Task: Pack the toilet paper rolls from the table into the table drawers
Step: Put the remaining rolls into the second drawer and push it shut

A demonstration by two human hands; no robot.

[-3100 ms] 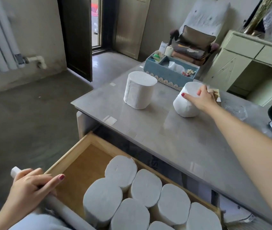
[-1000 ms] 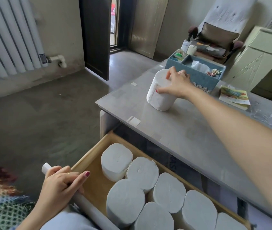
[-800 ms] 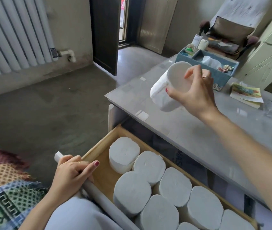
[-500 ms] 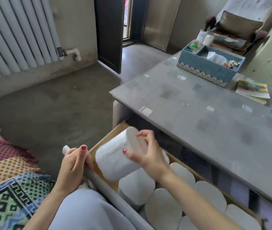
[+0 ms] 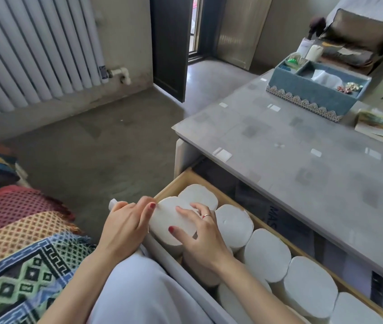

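Beside the grey table [image 5: 302,160], rolls [image 5: 265,253] fill the open drawer [image 5: 174,183].

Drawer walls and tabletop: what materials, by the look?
Drawer: pale wood or wood board, matte, going by the tan flat walls; grain too blurred to confirm. Tabletop: grey, smooth and glossy with soft reflections, probably glass or laminate over a patterned surface.

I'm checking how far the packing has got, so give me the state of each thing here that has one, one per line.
drawer: pulled open, nearly full of upright rolls
toilet paper roll: upright in the drawer's near left corner, under the right hand
right hand: fingers spread on that roll
left hand: gripping the drawer's front edge
table: no rolls on it
door: open
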